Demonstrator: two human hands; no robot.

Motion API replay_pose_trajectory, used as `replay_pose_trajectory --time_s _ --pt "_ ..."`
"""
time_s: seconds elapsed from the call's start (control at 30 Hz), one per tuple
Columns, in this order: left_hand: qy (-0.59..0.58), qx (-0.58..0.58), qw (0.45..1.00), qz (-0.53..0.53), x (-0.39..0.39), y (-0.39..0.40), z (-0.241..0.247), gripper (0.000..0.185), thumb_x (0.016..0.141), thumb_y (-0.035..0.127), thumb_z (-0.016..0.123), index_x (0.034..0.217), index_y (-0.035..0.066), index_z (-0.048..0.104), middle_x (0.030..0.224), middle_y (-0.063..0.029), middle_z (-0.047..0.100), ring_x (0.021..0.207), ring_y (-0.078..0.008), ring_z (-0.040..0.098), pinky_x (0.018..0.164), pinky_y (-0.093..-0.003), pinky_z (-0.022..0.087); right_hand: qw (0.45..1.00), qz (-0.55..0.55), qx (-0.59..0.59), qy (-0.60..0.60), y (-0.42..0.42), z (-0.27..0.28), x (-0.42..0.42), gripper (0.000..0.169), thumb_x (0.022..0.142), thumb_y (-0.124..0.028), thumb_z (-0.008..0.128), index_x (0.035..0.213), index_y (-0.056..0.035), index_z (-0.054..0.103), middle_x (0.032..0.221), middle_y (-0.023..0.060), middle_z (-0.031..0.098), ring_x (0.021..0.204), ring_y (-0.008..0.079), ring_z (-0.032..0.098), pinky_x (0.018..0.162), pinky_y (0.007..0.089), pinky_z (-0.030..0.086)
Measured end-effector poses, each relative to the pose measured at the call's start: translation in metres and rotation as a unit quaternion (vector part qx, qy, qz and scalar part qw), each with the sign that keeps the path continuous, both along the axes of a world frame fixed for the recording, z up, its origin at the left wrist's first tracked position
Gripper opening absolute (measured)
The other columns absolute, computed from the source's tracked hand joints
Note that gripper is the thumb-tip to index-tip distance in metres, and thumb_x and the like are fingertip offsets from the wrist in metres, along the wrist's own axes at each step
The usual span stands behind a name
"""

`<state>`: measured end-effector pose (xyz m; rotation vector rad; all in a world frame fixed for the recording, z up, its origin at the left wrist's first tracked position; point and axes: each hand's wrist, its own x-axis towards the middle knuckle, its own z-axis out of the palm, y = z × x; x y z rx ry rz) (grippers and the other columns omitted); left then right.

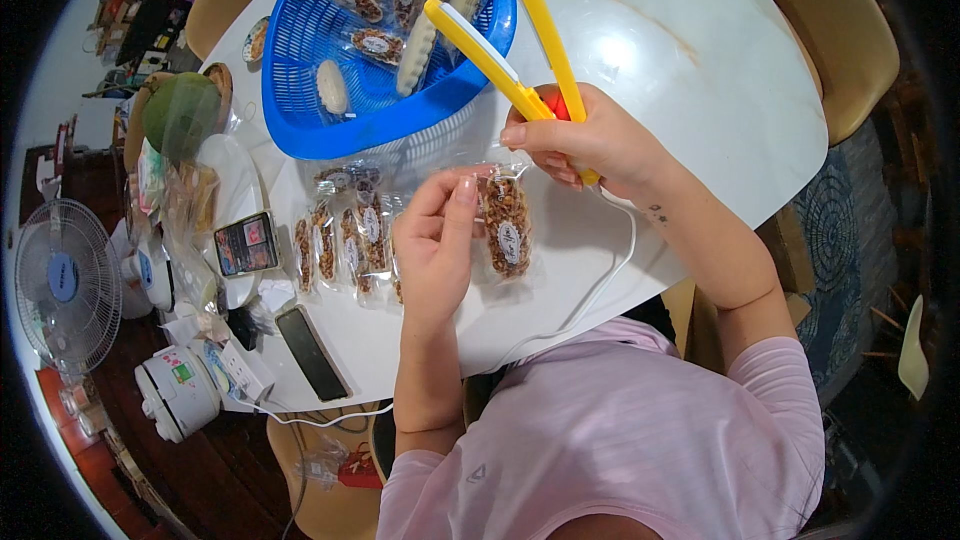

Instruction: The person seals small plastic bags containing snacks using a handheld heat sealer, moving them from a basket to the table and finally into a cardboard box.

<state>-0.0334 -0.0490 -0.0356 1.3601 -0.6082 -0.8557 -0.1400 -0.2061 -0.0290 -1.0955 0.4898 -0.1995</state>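
Between its thumb and fingers, my left hand (439, 240) pinches the top edge of a clear plastic bag. That bag holds a brown, nut-topped bar (508, 229) with a white oval sticker. Above it, my right hand (581, 139) grips a yellow hair-straightener-type heat sealer (495, 60) by its handles, its two arms spread apart and pointing away from me. A white cord runs from it across the table. Several similar bagged bars (360, 240) lie left of my left hand, partly hidden by it. Beyond is a blue plastic basket (375, 133) with more bagged bars, brown and pale.
A dark-screened phone (313, 352), a lit phone (247, 244) and a white power strip (246, 371) lie on the left of the white table (675, 52). Further left are a green coconut (180, 116), a rice cooker (178, 394) and a fan (67, 285). Tan chairs surround the table.
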Motion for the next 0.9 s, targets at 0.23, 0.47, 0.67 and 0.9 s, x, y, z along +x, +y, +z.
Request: replay_pose_trajectory --time_s 0.23,0.47,0.67,0.9 --pt "-0.064 0.035 0.995 0.071 0.011 0.011 -0.004 0.02 0.093 0.014 0.058 0.102 -0.003 0.065 0.088 -0.0034 0.067 0.076 -0.0055 0.058 0.068 -0.02 0.047 0.998 -0.033 -0.025 -0.042 -0.006 -0.001 -0.001 0.063 0.091 -0.061 0.037 0.096 -0.0008 0.056 0.054 -0.0032 0.039 0.042 0.005 0.038 0.039 0.0191 0.033" --pt "-0.202 0.054 0.935 0.288 0.087 0.046 0.02 0.021 0.094 0.015 0.056 0.095 -0.003 0.066 0.088 -0.0045 0.068 0.077 -0.0089 0.06 0.07 -0.0229 0.046 0.99 -0.098 -0.03 -0.093 -0.01 0.0 0.001 0.069 0.096 -0.057 0.019 0.105 0.0024 0.053 0.057 -0.0007 0.042 0.04 0.0054 0.041 0.036 0.019 0.037" --pt "-0.474 0.278 0.803 0.232 0.112 0.065 -0.019 0.033 0.086 0.026 0.063 0.1 -0.004 0.064 0.09 -0.0149 0.065 0.085 -0.0288 0.061 0.079 -0.0379 0.047 0.973 -0.187 -0.131 0.002 -0.012 0.01 -0.006 0.056 0.096 -0.052 0.037 0.105 0.0004 0.057 0.066 0.0026 0.051 0.043 0.0087 0.049 0.041 0.0213 0.043" --pt "-0.578 0.292 0.738 0.189 0.085 0.079 -0.027 0.053 0.086 0.031 0.063 0.122 -0.006 0.051 0.124 -0.027 0.049 0.12 -0.039 0.043 0.101 -0.0442 0.034 0.926 -0.237 -0.205 0.209 -0.024 -0.018 -0.051 0.051 0.084 -0.049 0.063 0.096 0.0004 0.062 0.068 0.0056 0.057 0.053 0.0138 0.058 0.051 0.0261 0.046"
